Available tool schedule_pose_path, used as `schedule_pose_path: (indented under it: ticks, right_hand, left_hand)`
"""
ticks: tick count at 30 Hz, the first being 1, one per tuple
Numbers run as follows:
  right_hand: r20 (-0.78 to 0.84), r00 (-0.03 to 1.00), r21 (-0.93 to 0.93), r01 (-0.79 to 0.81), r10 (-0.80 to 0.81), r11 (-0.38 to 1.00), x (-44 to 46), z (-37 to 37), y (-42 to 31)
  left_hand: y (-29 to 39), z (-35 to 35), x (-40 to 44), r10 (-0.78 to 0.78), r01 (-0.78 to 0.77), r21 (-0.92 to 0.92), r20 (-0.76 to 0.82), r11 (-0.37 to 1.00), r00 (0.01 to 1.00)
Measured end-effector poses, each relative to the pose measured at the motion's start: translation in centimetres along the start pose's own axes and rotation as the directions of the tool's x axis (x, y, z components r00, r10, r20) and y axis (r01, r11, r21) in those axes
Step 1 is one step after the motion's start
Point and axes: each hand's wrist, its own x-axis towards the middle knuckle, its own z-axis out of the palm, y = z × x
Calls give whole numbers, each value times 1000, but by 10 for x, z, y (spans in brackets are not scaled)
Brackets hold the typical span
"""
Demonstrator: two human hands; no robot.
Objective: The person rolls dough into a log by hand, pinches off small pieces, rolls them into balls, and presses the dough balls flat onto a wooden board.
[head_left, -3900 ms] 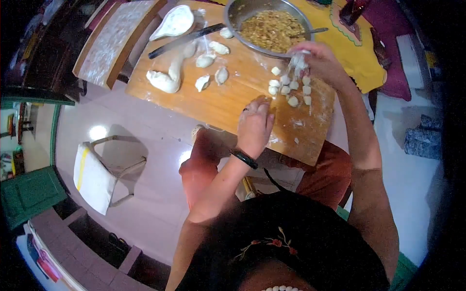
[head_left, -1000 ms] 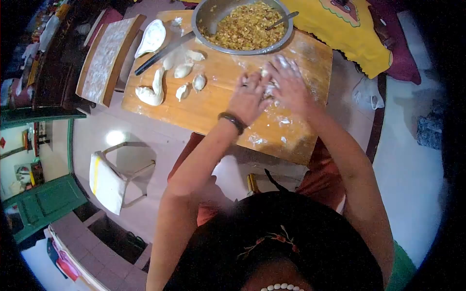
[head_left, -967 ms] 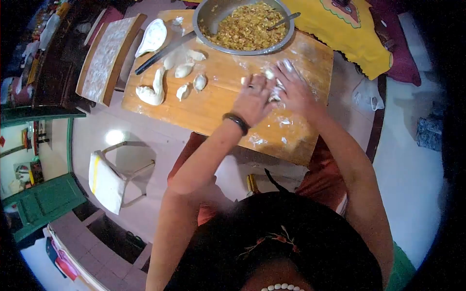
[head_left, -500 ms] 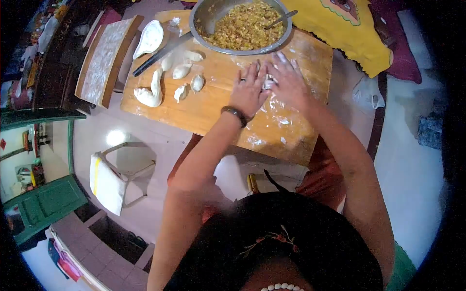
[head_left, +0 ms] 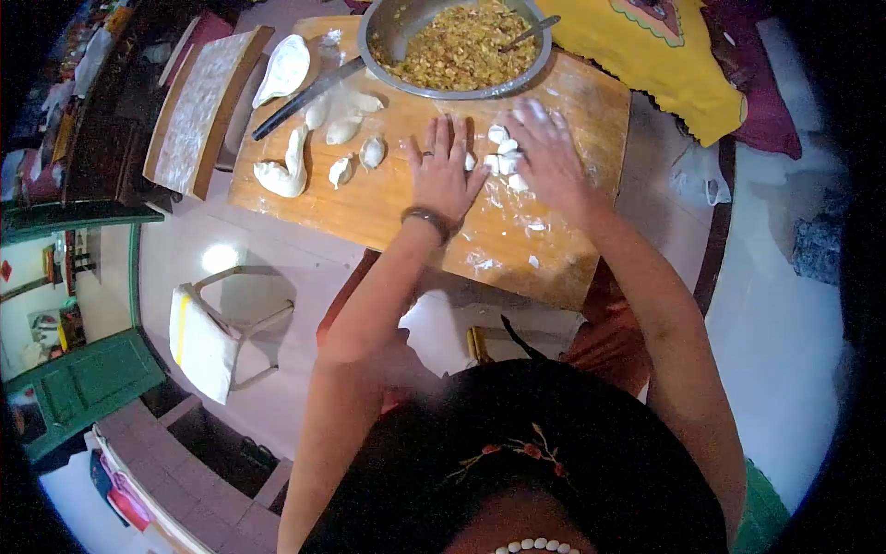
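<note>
Several small white dough pieces [head_left: 499, 164] lie in a cluster on the floured wooden board [head_left: 544, 277]. My left hand [head_left: 445, 177] is palm down on the board to their left, fingers spread, with a dough piece at its thumb side. On the other side, my right hand [head_left: 551, 159] lies flat with fingers stretched out, touching the edge of the cluster and perhaps covering some pieces. Left of my hands sit several filled dumplings [head_left: 372, 152] and a curved length of dough [head_left: 288, 173].
At the board's far edge stands a metal bowl [head_left: 378, 66] of chopped filling [head_left: 471, 46] with a spoon handle sticking out. A long dark-handled tool [head_left: 295, 109] leans near it, beside a white flour scoop [head_left: 282, 72]. A floured board [head_left: 205, 111] and a chair [head_left: 205, 342] are at left.
My hands have moved apart, the left one shifting left. The dough pieces that were mostly hidden beneath them now show between them.
</note>
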Motion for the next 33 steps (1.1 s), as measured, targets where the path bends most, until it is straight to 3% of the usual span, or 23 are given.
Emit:
schedule_pose_path:
  ticks: [1,2,5,9,11,14,17,18,21,22,25,27,28,31,33]
  right_hand:
    - [-17,997,6,-79,79,997,-3,-1,11]
    - [6,996,110,-84,84,990,-12,-2,20]
    - [-62,996,134,-53,62,990,-36,8,6]
    - [-35,999,185,17,-11,983,-20,2,-10]
    - [-21,1000,73,12,-10,997,-1,-5,-23]
    - [-13,994,-42,-107,107,993,28,-3,-22]
    - [-34,979,108,-194,199,975,16,10,10]
    - [-43,990,37,-133,135,990,3,11,15]
    - [-43,997,153,-64,71,986,-44,3,-5]
    - [1,1000,128,-13,13,992,-49,-4,-17]
    - [81,991,107,96,-105,990,-50,-15,-50]
    - [30,987,131,154,-159,979,-21,-11,-53]
    - [-9,993,131,117,-117,984,-6,-8,-51]
    - [146,988,-59,-50,58,997,14,-15,-24]
    - [62,995,44,-76,73,996,0,-2,3]
  left_hand:
    - [6,-2,9,-35,35,-43,2,998,999]
    - [14,-1,12,39,-40,-116,-8,992,999]
    - [36,12,11,221,-212,-182,30,960,975]
    - [35,1,-16,190,-188,-33,104,982,976]
    - [23,-7,-21,143,-149,47,113,988,983]
    - [19,-5,-10,104,-105,27,48,994,993]
    - [28,17,22,149,-147,-72,21,986,989]
    - [33,25,26,175,-171,-66,71,983,982]
    - [40,8,0,354,-347,-70,211,935,911]
    - [35,1,-17,385,-377,-78,175,923,906]
    - [19,-18,-43,318,-337,22,276,941,907]
    - [10,-24,-34,218,-238,93,192,967,957]
    - [6,-22,-24,184,-195,86,124,977,975]
    - [13,-2,5,145,-147,46,41,988,989]
    - [28,11,19,205,-206,10,61,979,977]
